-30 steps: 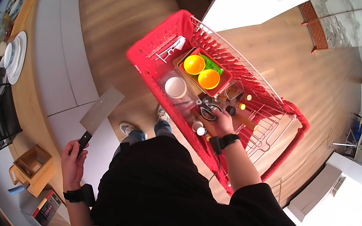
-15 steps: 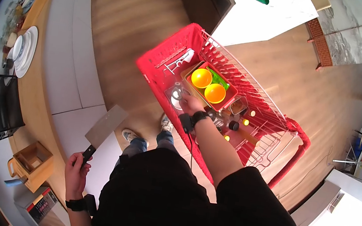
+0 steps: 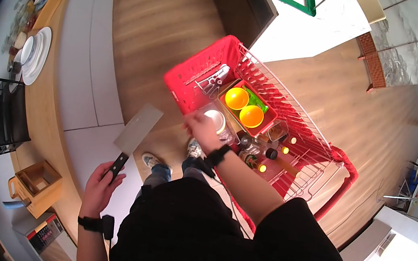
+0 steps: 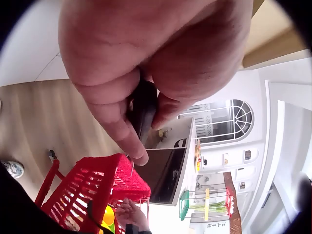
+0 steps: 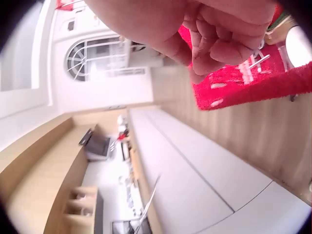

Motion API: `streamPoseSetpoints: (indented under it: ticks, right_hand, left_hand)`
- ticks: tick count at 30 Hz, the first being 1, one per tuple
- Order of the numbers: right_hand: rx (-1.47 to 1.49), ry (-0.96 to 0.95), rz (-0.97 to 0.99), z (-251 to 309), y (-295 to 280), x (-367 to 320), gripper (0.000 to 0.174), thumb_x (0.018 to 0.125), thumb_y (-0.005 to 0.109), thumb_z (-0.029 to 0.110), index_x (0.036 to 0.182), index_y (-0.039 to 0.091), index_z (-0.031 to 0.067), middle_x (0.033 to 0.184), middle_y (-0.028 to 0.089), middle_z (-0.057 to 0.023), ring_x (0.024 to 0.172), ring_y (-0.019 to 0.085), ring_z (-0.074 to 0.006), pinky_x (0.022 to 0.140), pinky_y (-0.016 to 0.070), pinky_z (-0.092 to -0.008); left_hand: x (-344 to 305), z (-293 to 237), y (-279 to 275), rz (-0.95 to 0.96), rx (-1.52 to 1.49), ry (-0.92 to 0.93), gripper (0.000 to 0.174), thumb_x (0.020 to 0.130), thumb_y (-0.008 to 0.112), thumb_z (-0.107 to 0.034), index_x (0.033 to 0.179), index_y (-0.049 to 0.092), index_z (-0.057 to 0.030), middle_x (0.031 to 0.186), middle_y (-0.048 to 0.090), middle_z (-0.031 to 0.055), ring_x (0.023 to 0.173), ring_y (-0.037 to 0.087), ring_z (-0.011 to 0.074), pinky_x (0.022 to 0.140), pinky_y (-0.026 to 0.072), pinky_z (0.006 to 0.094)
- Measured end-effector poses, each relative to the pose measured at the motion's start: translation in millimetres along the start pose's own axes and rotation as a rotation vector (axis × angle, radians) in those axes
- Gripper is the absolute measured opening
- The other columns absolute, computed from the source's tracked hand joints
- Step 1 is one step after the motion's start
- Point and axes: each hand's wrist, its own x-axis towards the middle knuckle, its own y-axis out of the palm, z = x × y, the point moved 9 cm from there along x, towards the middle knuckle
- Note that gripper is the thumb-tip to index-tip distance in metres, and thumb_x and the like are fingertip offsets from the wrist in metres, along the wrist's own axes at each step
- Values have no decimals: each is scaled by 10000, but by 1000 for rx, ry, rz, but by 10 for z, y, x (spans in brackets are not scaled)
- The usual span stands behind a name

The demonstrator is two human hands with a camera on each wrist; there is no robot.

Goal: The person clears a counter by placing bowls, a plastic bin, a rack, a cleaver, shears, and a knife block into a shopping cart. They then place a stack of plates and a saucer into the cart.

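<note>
Gripped by its black handle in my left hand (image 3: 98,193), a cleaver (image 3: 138,128) points its wide blade up and away in the head view. The left wrist view shows the fingers and thumb around the dark handle (image 4: 143,109). My right hand (image 3: 202,129), with nothing visible in it, is over the near side of the red shopping cart (image 3: 180,76), beside a white round container (image 3: 215,119). Its fingers are loosely bent in the right wrist view. Scissors (image 3: 211,88) lie at the far left end of the cart.
A red tray (image 3: 270,119) in the cart holds two orange bowls (image 3: 237,98) and a green packet; several bottles lie beside it. At left, a wooden counter (image 3: 41,132) carries plates (image 3: 41,54), a black rack and a wooden knife block (image 3: 41,201). A white table (image 3: 293,35) stands beyond the cart.
My right hand has let go of the scissors, which now lie at the cart's far left end, and has drawn back toward the near side. My left hand still holds the cleaver, slightly farther right.
</note>
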Motion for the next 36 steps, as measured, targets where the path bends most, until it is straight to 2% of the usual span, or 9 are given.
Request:
streamPoseSetpoints:
  ticks: [4,7,15,19,22,25,31,33,36]
  right_hand:
    - [-172,147,512,254,745,-728,282,1017,552,266,1079,635,3,889,678,-39,774,640,-101,703,523,-249]
    - [22,-120,519,459,1089,-794,360,1035,526,328,1140,614,-5,975,678,-82,753,650,-118,637,541,-303]
    - [453,28,150,296,609,-429,224,1052,497,245,1171,553,64,1048,650,-39,912,645,-138,807,535,-286]
    - [369,100,-22,-50,-99,71,236,1042,496,256,1204,503,85,1027,642,-77,892,647,-178,746,590,-368]
    - [361,232,-71,-658,-532,661,291,1036,496,287,1228,478,70,1021,584,-86,869,647,-226,768,621,-506]
    - [369,281,-122,-719,-654,917,215,1049,444,233,1237,483,136,986,588,-65,914,616,-238,841,572,-479]
    - [467,314,-56,-1265,-729,1477,253,990,552,131,1238,528,176,920,604,-23,873,610,-189,883,535,-451]
    - [452,261,-35,-1326,-776,1591,219,945,619,115,1139,537,55,975,593,-66,857,620,-215,782,595,-439]
    - [428,304,-89,-1453,-803,1666,184,976,585,153,1155,558,117,948,606,-40,864,605,-195,820,540,-397]
  left_hand:
    - [407,-36,362,139,-38,0,349,1021,512,-94,1361,459,-35,1306,577,115,1074,620,197,944,496,318]
    - [656,38,726,278,-27,18,354,1022,518,-125,1369,470,-71,1268,567,67,1052,588,164,899,466,313]
    - [796,-199,1148,261,425,233,487,978,600,-55,1434,433,-85,1092,646,84,941,634,135,849,508,265]
    - [544,-289,56,-132,699,320,444,958,628,-102,1380,494,-83,1115,650,113,938,641,153,833,521,294]
    - [93,-7,-1097,-435,1190,273,467,929,624,-97,1367,474,-34,1226,597,194,1088,606,308,957,483,397]
    - [-567,319,-1552,-590,1634,211,560,899,626,-85,1406,412,19,1372,486,258,1279,457,418,1097,367,466]
    - [-1342,1418,-2461,-722,1368,-103,809,889,656,-83,1542,184,-8,1552,288,268,1429,303,416,1192,262,445]
    - [-1356,1459,-2309,-717,1273,-166,905,875,670,-61,1565,87,-28,1594,208,256,1476,214,401,1215,217,436]
    - [-1350,1530,-2302,-747,1260,-133,988,855,690,-49,1576,15,-55,1616,163,233,1494,179,380,1222,194,426]
